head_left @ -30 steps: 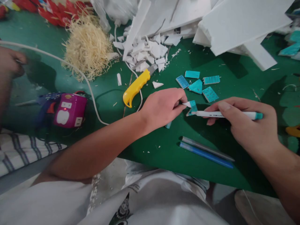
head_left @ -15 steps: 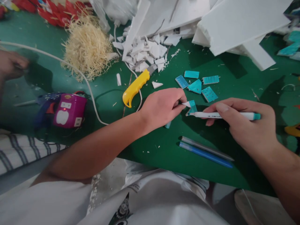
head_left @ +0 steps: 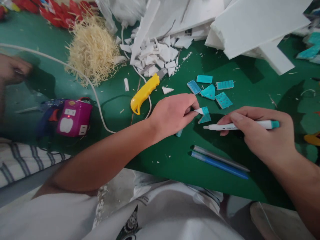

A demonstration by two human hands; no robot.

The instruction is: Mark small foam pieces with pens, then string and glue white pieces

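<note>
My left hand (head_left: 173, 115) pinches a small foam piece (head_left: 205, 115), partly white and partly teal, by its left tip. In my right hand (head_left: 262, 130) is a white marker (head_left: 235, 126) with a teal end; its tip points left, just below and apart from the piece. Several teal foam pieces (head_left: 208, 92) with drawn patterns lie beyond my fingers. Another teal scrap (head_left: 179, 132) shows partly under my left hand. A gray pen (head_left: 222, 158) and a blue pen (head_left: 220, 165) lie side by side nearer the table edge.
On the green table (head_left: 160, 151) are a yellow cutter (head_left: 145, 94), white foam scraps (head_left: 157, 55), large foam sheets (head_left: 260, 25), straw (head_left: 92, 50), a white cable (head_left: 82, 75) and a magenta box (head_left: 75, 118). Another person's hand (head_left: 15, 68) is at the far left.
The marker tip has come off the teal foam piece and moved slightly down and right with my right hand. My left hand still holds the piece in place.
</note>
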